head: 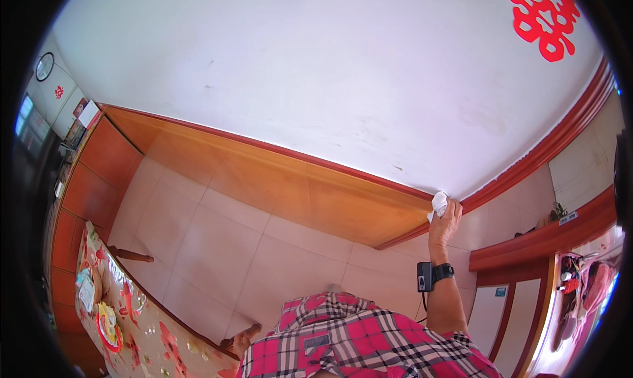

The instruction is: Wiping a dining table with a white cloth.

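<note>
My right hand [446, 222] is closed around a crumpled white cloth or tissue [439, 204]. The white wad touches the corner where the red-brown top rail of the wooden wainscot [277, 180] meets the red door frame [531, 159]. A black strap with a small device [424, 276] and a cable is on my right wrist. Low in the view, my left hand [242, 341] shows only in part, near the edge of the table with a floral cover; what its fingers do is unclear. Above the wainscot, the white wall [296, 81] bears dark scuffs.
The table with a floral cover [163, 338] stands at lower left, bearing a basket [109, 327] and packets. Wooden cabinets [94, 190] line the far left. At right are a cabinet [509, 309] and a shelf with assorted items. A red paper cut-out [544, 19] hangs on the wall.
</note>
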Tool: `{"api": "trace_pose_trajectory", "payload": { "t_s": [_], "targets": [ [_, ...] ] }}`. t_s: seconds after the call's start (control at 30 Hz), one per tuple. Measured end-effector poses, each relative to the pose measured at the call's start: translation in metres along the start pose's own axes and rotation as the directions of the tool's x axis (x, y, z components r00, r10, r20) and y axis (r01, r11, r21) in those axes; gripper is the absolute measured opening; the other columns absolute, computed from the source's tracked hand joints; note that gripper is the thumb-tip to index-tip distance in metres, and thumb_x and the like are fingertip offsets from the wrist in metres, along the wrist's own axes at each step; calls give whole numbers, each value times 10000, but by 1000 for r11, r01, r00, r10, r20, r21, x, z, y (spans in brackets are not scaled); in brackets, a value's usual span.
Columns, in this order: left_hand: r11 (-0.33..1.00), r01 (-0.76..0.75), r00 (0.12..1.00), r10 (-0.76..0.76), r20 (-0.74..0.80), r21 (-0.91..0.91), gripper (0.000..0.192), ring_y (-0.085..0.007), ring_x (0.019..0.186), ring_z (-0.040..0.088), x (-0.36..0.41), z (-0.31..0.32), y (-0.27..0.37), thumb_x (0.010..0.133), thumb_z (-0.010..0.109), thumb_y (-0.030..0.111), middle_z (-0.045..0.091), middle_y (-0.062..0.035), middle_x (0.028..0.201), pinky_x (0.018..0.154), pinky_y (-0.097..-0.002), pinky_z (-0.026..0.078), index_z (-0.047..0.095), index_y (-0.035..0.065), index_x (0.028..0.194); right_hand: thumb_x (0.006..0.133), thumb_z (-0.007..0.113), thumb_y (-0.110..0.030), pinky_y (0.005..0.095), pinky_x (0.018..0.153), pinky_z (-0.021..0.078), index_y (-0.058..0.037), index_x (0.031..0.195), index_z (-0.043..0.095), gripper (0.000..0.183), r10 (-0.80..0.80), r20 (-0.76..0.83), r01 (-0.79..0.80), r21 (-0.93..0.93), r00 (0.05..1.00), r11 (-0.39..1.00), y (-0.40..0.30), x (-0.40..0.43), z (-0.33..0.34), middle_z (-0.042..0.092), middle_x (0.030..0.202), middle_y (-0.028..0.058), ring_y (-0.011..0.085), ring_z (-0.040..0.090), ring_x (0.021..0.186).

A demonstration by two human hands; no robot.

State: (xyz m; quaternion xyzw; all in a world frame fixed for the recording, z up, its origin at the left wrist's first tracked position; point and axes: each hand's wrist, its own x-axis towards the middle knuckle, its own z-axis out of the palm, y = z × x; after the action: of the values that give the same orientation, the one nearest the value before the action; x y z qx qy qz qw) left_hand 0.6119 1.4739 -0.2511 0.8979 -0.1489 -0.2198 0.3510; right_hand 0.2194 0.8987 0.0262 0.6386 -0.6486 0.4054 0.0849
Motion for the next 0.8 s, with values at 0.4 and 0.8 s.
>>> {"api": "trace_pose_trajectory", "payload": {
  "t_s": [0.4, 0.8],
  "targets": [
    [972, -76, 997, 81, 12, -221, 187, -171, 685, 611, 5, 18, 37, 849, 577, 158, 639, -101, 741, 637, -291, 493, 654, -1, 912, 716, 590, 45, 380, 844, 486, -75, 1067, 608, 371, -355, 195, 314, 211, 914, 926, -96, -7, 41, 546, 1073, 91, 301, 543, 993],
    [918, 268, 922, -156, 353, -294, 275, -149, 626, 579, -19, 46, -27, 885, 593, 230, 612, -67, 707, 574, -313, 483, 602, -39, 941, 695, 638, 38, 395, 759, 502, -112, 960, 604, 306, -354, 26, 355, -39, 935, 934, -40, 28, -43, 563, 1002, 77, 306, 569, 913]
  ]
}}
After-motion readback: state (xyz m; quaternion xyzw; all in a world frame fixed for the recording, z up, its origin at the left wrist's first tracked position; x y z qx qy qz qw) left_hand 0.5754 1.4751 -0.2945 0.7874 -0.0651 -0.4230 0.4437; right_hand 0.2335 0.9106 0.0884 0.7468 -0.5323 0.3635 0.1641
